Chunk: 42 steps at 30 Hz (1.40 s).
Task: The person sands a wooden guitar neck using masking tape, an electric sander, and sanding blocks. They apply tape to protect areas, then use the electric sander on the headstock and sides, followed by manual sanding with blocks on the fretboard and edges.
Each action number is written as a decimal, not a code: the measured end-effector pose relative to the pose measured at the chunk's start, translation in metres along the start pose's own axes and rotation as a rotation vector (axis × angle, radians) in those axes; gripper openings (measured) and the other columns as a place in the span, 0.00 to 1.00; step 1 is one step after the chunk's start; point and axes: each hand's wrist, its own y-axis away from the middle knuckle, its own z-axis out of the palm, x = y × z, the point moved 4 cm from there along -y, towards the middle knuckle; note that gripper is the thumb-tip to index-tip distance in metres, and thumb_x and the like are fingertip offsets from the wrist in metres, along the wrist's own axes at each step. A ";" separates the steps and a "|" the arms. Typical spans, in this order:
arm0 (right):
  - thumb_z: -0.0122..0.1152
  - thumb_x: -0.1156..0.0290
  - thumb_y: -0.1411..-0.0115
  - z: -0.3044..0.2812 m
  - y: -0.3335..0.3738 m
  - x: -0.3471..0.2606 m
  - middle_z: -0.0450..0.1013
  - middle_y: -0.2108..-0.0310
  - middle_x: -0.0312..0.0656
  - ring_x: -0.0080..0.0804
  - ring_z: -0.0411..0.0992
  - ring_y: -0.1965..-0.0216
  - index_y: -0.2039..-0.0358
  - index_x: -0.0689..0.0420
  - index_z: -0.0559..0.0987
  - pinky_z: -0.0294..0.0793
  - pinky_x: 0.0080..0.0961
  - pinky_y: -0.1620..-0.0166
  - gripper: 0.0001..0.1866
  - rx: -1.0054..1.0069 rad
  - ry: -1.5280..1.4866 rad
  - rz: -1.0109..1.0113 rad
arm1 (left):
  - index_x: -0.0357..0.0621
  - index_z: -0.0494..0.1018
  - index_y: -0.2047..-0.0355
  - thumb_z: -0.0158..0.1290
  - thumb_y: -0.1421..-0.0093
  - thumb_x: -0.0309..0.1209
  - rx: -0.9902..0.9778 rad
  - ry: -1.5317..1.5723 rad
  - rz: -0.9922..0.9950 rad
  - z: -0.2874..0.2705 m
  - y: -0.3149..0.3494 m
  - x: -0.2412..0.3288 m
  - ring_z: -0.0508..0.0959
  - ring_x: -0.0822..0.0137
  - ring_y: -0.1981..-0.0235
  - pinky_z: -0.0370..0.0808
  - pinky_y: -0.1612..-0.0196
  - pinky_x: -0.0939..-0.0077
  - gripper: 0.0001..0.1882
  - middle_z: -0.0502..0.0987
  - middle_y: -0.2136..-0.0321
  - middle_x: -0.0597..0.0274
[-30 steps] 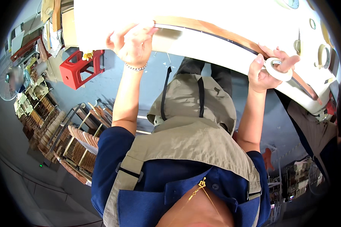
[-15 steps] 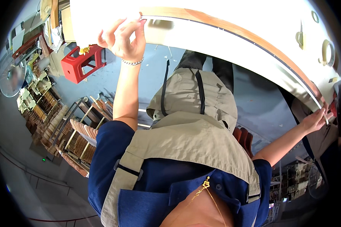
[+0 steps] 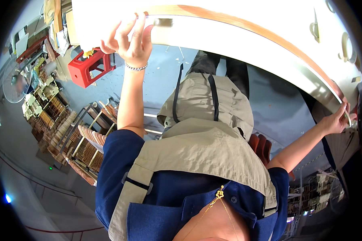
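Observation:
A long, thin light-brown wooden strip lies along the near edge of a white tabletop, bending in the fisheye picture. My left hand is open at the strip's left end, its fingers spread and two fingertips touching the strip's edge. Far to the right, my right hand is closed at the other end, pinching a narrow white strip whose end curls beside the fingers. How far the white strip runs along the wood is hard to make out in the glare.
Tape rolls and scissors lie on the tabletop at right. A red plastic stool stands on the floor at left, near a fan and racks of wooden parts. Someone's grey clothing shows beyond my right hand.
My left fingers have opened from a pinch and spread at the wood's end. The white strip with a dark edge, stretched along the wood before, no longer shows clearly. My right hand rose slightly.

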 end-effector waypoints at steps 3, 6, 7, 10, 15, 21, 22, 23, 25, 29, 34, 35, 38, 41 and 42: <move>0.64 0.79 0.47 -0.001 -0.001 0.005 0.76 0.63 0.48 0.27 0.73 0.63 0.46 0.80 0.58 0.74 0.22 0.53 0.33 -0.012 -0.031 0.037 | 0.65 0.79 0.61 0.58 0.47 0.47 -0.020 0.001 -0.005 0.002 0.001 0.001 0.66 0.66 0.49 0.35 0.37 0.59 0.13 0.74 0.63 0.79; 0.63 0.80 0.47 0.011 0.007 -0.009 0.76 0.65 0.47 0.28 0.74 0.65 0.51 0.80 0.64 0.74 0.21 0.56 0.26 0.038 -0.043 0.007 | 0.66 0.79 0.61 0.57 0.46 0.48 -0.020 0.015 0.002 0.003 0.000 0.001 0.65 0.64 0.48 0.35 0.37 0.58 0.13 0.74 0.61 0.76; 0.63 0.80 0.47 0.012 0.008 -0.010 0.76 0.65 0.47 0.28 0.74 0.65 0.50 0.79 0.62 0.74 0.21 0.56 0.28 0.040 -0.025 0.010 | 0.67 0.79 0.61 0.56 0.46 0.49 -0.016 0.025 0.003 0.004 0.001 0.002 0.65 0.64 0.48 0.35 0.37 0.58 0.13 0.74 0.61 0.75; 0.64 0.79 0.47 0.014 0.009 -0.008 0.76 0.64 0.48 0.29 0.74 0.64 0.48 0.79 0.60 0.75 0.22 0.55 0.30 0.042 -0.027 0.015 | 0.64 0.79 0.61 0.55 0.44 0.48 -0.036 0.059 -0.004 0.001 -0.004 0.009 0.64 0.63 0.47 0.36 0.38 0.58 0.13 0.75 0.59 0.73; 0.63 0.78 0.46 0.008 0.009 -0.002 0.74 0.61 0.49 0.30 0.73 0.60 0.41 0.78 0.50 0.75 0.22 0.54 0.40 -0.008 0.000 0.009 | 0.61 0.79 0.61 0.55 0.43 0.44 -0.102 0.094 0.046 0.000 -0.015 0.032 0.63 0.60 0.45 0.41 0.38 0.61 0.12 0.76 0.55 0.74; 0.62 0.79 0.45 0.015 0.014 -0.010 0.73 0.59 0.51 0.30 0.72 0.56 0.41 0.75 0.52 0.73 0.23 0.52 0.37 0.031 0.001 0.006 | 0.55 0.79 0.60 0.53 0.40 0.38 -0.129 0.316 0.059 0.002 -0.026 0.060 0.63 0.58 0.44 0.44 0.38 0.62 0.11 0.78 0.56 0.72; 0.62 0.80 0.45 0.016 0.015 -0.012 0.73 0.58 0.51 0.30 0.72 0.56 0.40 0.74 0.53 0.73 0.24 0.51 0.37 0.033 0.014 0.016 | 0.55 0.79 0.59 0.52 0.40 0.38 -0.137 0.336 0.064 0.002 -0.027 0.065 0.63 0.58 0.44 0.41 0.38 0.62 0.11 0.78 0.56 0.72; 0.63 0.80 0.46 0.017 0.017 -0.013 0.73 0.58 0.51 0.31 0.72 0.56 0.40 0.74 0.53 0.73 0.25 0.51 0.37 0.036 -0.018 0.026 | 0.55 0.79 0.59 0.51 0.40 0.38 -0.145 0.356 0.070 0.003 -0.028 0.071 0.63 0.59 0.44 0.39 0.37 0.62 0.11 0.78 0.56 0.73; 0.63 0.81 0.47 0.019 0.018 -0.016 0.72 0.56 0.51 0.31 0.72 0.55 0.41 0.74 0.53 0.74 0.26 0.50 0.38 0.044 -0.057 0.043 | 0.62 0.79 0.59 0.50 0.39 0.42 -0.199 0.335 0.028 0.003 -0.028 0.083 0.64 0.62 0.44 0.30 0.36 0.59 0.11 0.78 0.57 0.78; 0.64 0.81 0.48 0.023 0.022 -0.021 0.71 0.55 0.51 0.31 0.70 0.53 0.41 0.74 0.54 0.74 0.26 0.49 0.38 0.064 -0.088 0.089 | 0.64 0.79 0.59 0.49 0.39 0.44 -0.246 0.376 0.016 0.001 -0.034 0.099 0.64 0.64 0.43 0.24 0.36 0.58 0.12 0.78 0.58 0.81; 0.64 0.81 0.48 0.022 0.024 -0.022 0.71 0.54 0.49 0.31 0.68 0.50 0.41 0.73 0.57 0.70 0.27 0.47 0.36 0.073 -0.085 0.069 | 0.61 0.79 0.58 0.50 0.39 0.42 -0.299 0.403 0.085 0.000 -0.041 0.125 0.64 0.64 0.43 0.23 0.36 0.57 0.12 0.79 0.58 0.81; 0.64 0.82 0.48 0.022 0.024 -0.021 0.71 0.55 0.47 0.31 0.68 0.49 0.41 0.71 0.57 0.70 0.26 0.46 0.37 0.066 -0.077 0.051 | 0.61 0.79 0.59 0.50 0.39 0.41 -0.316 0.401 0.088 -0.001 -0.043 0.132 0.64 0.63 0.43 0.24 0.36 0.57 0.11 0.78 0.58 0.81; 0.64 0.82 0.48 0.023 0.026 -0.019 0.71 0.56 0.46 0.32 0.67 0.48 0.40 0.69 0.56 0.70 0.26 0.47 0.38 0.066 -0.083 0.039 | 0.61 0.79 0.59 0.50 0.39 0.40 -0.331 0.453 0.092 -0.001 -0.047 0.147 0.64 0.62 0.43 0.24 0.36 0.57 0.11 0.78 0.58 0.80; 0.65 0.82 0.49 0.022 0.026 -0.019 0.71 0.55 0.47 0.34 0.67 0.47 0.39 0.66 0.56 0.69 0.27 0.48 0.39 0.036 -0.039 0.051 | 0.58 0.79 0.58 0.49 0.39 0.37 -0.295 0.497 0.130 -0.003 -0.055 0.165 0.64 0.61 0.44 0.26 0.36 0.58 0.11 0.78 0.57 0.78; 0.65 0.82 0.50 0.021 0.026 -0.018 0.70 0.55 0.47 0.34 0.67 0.47 0.38 0.66 0.56 0.69 0.27 0.48 0.40 0.027 -0.011 0.054 | 0.59 0.79 0.59 0.50 0.40 0.39 -0.306 0.498 0.128 -0.003 -0.056 0.171 0.64 0.62 0.45 0.24 0.36 0.57 0.11 0.78 0.58 0.79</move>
